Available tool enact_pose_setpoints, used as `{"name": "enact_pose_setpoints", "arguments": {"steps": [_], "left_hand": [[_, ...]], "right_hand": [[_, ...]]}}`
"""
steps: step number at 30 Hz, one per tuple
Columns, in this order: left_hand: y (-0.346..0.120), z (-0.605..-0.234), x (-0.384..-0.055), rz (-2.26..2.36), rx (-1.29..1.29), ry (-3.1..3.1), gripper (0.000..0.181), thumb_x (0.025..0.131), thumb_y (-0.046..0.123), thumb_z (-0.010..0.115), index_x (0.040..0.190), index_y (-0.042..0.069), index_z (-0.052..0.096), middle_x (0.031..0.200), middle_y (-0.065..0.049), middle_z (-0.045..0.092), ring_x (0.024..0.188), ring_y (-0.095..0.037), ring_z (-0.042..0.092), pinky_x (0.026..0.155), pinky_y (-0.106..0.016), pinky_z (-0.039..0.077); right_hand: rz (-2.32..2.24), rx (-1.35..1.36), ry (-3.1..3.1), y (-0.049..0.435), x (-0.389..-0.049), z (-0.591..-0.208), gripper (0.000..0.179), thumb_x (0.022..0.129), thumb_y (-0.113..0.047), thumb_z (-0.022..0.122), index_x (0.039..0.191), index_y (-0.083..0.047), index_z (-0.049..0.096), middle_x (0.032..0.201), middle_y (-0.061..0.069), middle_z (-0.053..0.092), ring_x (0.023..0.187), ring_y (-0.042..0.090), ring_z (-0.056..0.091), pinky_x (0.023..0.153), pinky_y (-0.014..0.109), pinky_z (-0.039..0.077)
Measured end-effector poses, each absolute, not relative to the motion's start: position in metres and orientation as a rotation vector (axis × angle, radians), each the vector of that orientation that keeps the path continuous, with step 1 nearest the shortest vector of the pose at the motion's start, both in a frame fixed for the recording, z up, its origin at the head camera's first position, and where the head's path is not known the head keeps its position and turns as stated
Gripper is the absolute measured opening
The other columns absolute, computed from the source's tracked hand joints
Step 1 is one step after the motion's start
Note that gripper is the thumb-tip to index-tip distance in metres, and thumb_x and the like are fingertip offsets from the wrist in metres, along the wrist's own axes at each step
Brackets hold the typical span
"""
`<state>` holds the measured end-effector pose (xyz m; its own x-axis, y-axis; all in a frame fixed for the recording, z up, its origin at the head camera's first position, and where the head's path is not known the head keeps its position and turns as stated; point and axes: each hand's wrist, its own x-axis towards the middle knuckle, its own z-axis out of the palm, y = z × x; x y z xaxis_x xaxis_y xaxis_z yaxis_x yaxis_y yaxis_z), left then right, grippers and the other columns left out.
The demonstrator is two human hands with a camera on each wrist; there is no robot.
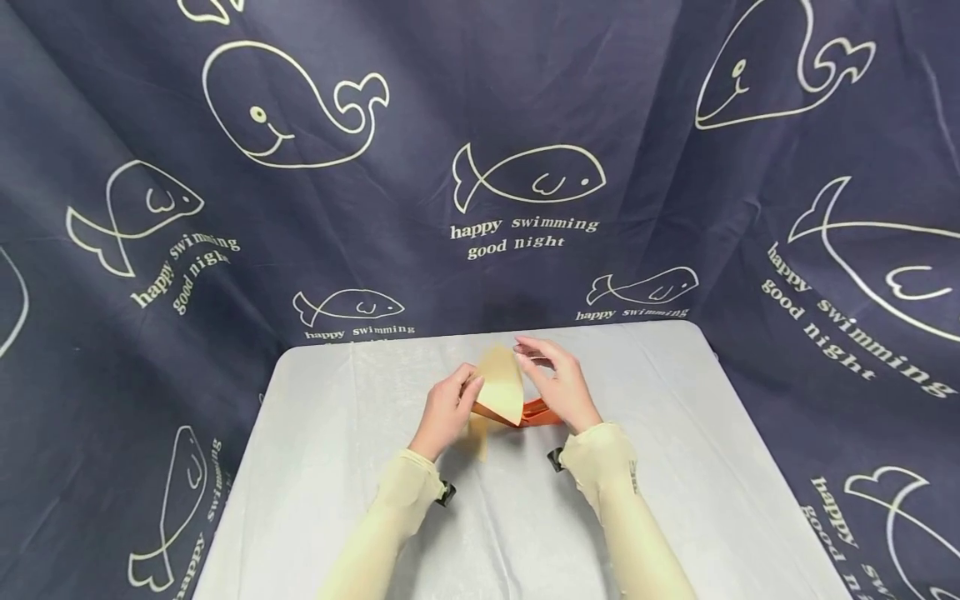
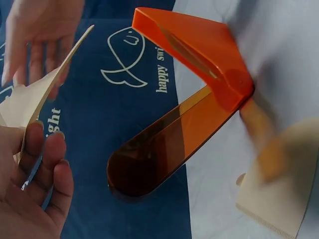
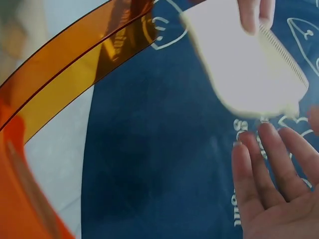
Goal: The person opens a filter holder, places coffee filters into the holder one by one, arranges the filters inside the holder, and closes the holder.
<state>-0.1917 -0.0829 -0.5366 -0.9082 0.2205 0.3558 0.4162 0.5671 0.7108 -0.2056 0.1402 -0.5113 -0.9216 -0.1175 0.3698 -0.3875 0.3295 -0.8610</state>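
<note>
My left hand [image 1: 447, 408] pinches a cream paper coffee filter [image 1: 501, 383] between thumb and fingers. In the right wrist view the filter [image 3: 239, 59] shows a rounded edge and a crimped side seam. Beside it is my right hand [image 1: 558, 383], fingers loosely extended and holding nothing; its fingertips [image 3: 266, 133] are close to the filter's rounded edge, and I cannot tell whether they touch. Below the hands stands an orange holder [image 2: 199, 45] with a translucent amber lid [image 2: 149, 154] swung out at an angle. The hands partly hide the holder [image 1: 543, 412] in the head view.
Another cream filter [image 2: 279, 194] with a crimped edge lies near the holder in the left wrist view. A pale cloth covers the table [image 1: 330, 500]. Dark blue curtains [image 1: 420, 100] with white fish and whale drawings surround its back and sides.
</note>
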Motion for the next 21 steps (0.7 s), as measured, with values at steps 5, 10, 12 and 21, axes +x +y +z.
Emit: {"name": "enact_pose_setpoints", "arguments": {"steps": [5, 10, 12, 21], "left_hand": [[-0.08, -0.539, -0.189, -1.285, -0.555, -2.593, 0.015, 0.108, 0.029, 0.056, 0.105, 0.019, 0.067, 0.076, 0.006, 0.063, 0.065, -0.008, 0.053, 0.063, -0.026, 0.046], [-0.081, -0.542, -0.188, -1.403, -0.497, -2.572, 0.014, 0.106, 0.029, 0.06, 0.107, 0.018, 0.068, 0.074, 0.005, 0.061, 0.063, -0.007, 0.053, 0.059, -0.025, 0.046], [-0.081, -0.544, -0.188, -1.462, -0.462, -2.548, 0.013, 0.103, 0.029, 0.065, 0.107, 0.017, 0.069, 0.074, 0.005, 0.062, 0.062, -0.007, 0.054, 0.057, -0.024, 0.046], [-0.08, -0.555, -0.187, -1.735, -0.405, -2.423, 0.012, 0.096, 0.022, 0.076, 0.098, 0.012, 0.071, 0.087, -0.002, 0.072, 0.079, -0.009, 0.065, 0.072, -0.024, 0.053]], "right_hand": [[1.569, 0.431, -2.432, 0.129, -0.206, -0.509, 0.022, 0.094, -0.014, 0.077, 0.114, -0.006, 0.077, 0.1, 0.007, 0.077, 0.09, 0.02, 0.071, 0.084, 0.035, 0.059], [1.554, 0.397, -2.463, 0.125, -0.205, -0.51, 0.016, 0.094, -0.015, 0.077, 0.107, -0.006, 0.078, 0.098, 0.007, 0.077, 0.085, 0.017, 0.071, 0.078, 0.027, 0.058], [1.581, 0.381, -2.446, 0.125, -0.204, -0.509, 0.016, 0.094, -0.015, 0.077, 0.106, -0.005, 0.078, 0.098, 0.008, 0.077, 0.085, 0.018, 0.071, 0.077, 0.026, 0.058], [1.672, 0.266, -2.321, 0.126, -0.2, -0.505, 0.016, 0.094, -0.016, 0.078, 0.104, -0.003, 0.079, 0.091, 0.013, 0.076, 0.078, 0.006, 0.069, 0.074, 0.018, 0.055]]}}
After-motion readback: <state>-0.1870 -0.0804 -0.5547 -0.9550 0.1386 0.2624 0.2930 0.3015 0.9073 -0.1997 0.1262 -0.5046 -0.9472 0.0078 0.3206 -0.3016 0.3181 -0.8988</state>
